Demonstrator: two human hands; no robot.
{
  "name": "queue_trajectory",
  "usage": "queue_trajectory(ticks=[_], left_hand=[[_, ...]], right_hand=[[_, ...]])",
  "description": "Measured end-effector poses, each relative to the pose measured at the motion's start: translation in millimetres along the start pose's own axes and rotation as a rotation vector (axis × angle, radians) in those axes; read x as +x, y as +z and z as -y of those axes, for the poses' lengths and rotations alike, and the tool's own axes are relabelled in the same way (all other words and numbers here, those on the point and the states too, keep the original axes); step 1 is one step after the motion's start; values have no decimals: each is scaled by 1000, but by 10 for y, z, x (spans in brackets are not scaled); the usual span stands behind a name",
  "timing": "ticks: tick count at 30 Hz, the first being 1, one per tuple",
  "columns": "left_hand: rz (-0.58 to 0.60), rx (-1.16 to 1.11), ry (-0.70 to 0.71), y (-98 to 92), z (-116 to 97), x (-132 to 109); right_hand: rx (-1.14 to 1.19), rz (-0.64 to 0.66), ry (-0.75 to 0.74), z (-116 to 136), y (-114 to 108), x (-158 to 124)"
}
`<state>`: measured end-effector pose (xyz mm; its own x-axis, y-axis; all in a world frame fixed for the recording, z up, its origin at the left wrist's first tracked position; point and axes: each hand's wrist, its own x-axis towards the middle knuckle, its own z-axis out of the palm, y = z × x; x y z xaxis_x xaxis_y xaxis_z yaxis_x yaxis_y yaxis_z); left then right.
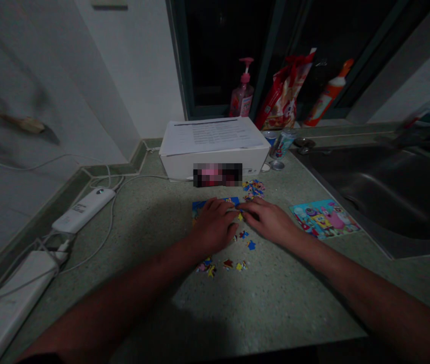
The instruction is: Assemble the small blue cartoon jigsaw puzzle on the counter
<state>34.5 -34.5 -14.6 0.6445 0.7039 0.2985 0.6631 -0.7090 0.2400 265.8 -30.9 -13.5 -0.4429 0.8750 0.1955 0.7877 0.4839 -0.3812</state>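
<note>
Both my hands rest on a partly joined jigsaw puzzle (200, 206) on the speckled green counter (260, 303). My left hand (215, 225) lies flat over the joined blue section, fingers stretched forward. My right hand (270, 218) lies beside it, fingers pointing left and pressed on a small piece near the puzzle's edge. Loose coloured pieces (226, 264) are scattered just in front of my hands, and a small heap of pieces (253, 188) sits behind them. What lies under my fingertips is hidden.
A white box (215, 146) topped with a printed sheet stands behind the puzzle. A cartoon reference picture (324, 217) lies at right, next to a steel sink (389, 197). A can (283, 144), pink pump bottle (242, 93), red bag and orange bottle stand by the window. Power strips and cables lie left.
</note>
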Motion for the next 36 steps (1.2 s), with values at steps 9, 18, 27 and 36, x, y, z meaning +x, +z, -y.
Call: queue_trajectory(ticks=[9,18,27,36], left_hand=[[13,2,-11,-13,-10,4],[6,2,-12,5,0,2],[-16,-10,-10,1,-2,-5],[-14,-4,41,-28,-5,-7]], right_hand=[[-36,10,-12,-1,-2,6],[-59,-17,9,-4,30,11],[-29,-17,39,14,11,19],[-5,-52,20,1,37,10]])
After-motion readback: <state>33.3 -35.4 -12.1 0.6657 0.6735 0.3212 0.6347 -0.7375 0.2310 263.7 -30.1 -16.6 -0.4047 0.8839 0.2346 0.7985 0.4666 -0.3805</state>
